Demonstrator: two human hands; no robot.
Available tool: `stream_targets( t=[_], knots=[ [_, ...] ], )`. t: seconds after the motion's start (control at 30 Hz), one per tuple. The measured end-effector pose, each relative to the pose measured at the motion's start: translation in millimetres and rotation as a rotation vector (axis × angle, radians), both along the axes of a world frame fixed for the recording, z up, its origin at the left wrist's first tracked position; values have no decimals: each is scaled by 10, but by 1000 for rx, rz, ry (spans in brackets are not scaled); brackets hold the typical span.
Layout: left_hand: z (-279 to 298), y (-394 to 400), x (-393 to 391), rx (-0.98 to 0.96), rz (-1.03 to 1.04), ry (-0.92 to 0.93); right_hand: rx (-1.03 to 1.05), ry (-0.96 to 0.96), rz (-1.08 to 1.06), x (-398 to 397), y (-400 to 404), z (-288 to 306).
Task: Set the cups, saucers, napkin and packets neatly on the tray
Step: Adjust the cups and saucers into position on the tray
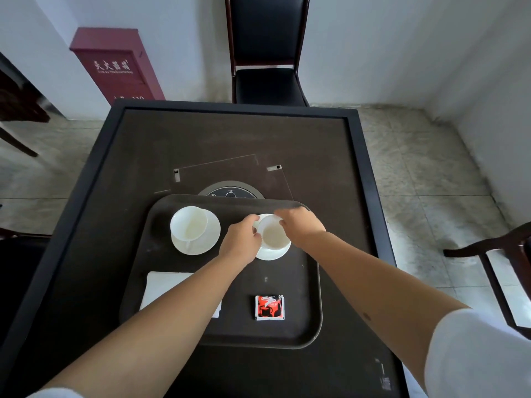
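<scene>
A dark tray (311,297) lies on the table. On its far left a white cup (188,224) stands on a saucer (211,239). At the far right a second white cup (273,235) sits on its saucer (273,254). My left hand (240,239) grips this cup's left rim and my right hand (300,225) holds its right rim. A white napkin (163,284) lies at the tray's near left, partly hidden by my left forearm. A red coffee packet (269,307) rests at the near right.
The dark square table (230,133) has a round control panel (231,192) just beyond the tray. A black chair (267,53) stands behind the table, a red cabinet (117,64) at the back left, another chair (500,268) at the right.
</scene>
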State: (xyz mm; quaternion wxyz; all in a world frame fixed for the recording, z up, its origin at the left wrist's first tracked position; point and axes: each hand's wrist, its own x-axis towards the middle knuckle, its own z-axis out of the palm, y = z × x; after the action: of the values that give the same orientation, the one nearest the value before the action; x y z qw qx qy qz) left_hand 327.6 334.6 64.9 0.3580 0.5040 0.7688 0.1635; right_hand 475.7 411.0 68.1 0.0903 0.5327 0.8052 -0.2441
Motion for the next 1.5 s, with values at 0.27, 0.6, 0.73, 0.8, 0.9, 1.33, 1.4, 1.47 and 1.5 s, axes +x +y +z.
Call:
stream_targets(
  t=[0.27, 0.6, 0.73, 0.8, 0.9, 1.33, 1.4, 1.47, 1.5],
  knots=[
    [-64, -139, 90, -11, 74, 49, -102, 267, -356, 91, -234, -182],
    [-186, -72, -50, 54, 89, -152, -259, 448, -712, 168, -321, -161],
    [-217, -119, -26, 89, 123, -175, -400, 565, -785, 169, -363, -170],
    [-225, -113, -13, 102, 170, -137, -451, 598, -801, 155, -403, -174],
    [-247, -99, -17, 97, 137, -126, -471, 622, -838, 129, -449, -200],
    [-309, -139, -37, 70, 119, -196, -334, 605, -834, 134, -489, -244],
    [-314, -152, -33, 75, 121, -215, -328, 596, -831, 136, -485, -228],
    [-319, -166, -33, 77, 121, -228, -332, 588, -836, 128, -482, -222],
    [-321, -168, -32, 75, 123, -235, -337, 580, -835, 127, -477, -216]
  ],
)
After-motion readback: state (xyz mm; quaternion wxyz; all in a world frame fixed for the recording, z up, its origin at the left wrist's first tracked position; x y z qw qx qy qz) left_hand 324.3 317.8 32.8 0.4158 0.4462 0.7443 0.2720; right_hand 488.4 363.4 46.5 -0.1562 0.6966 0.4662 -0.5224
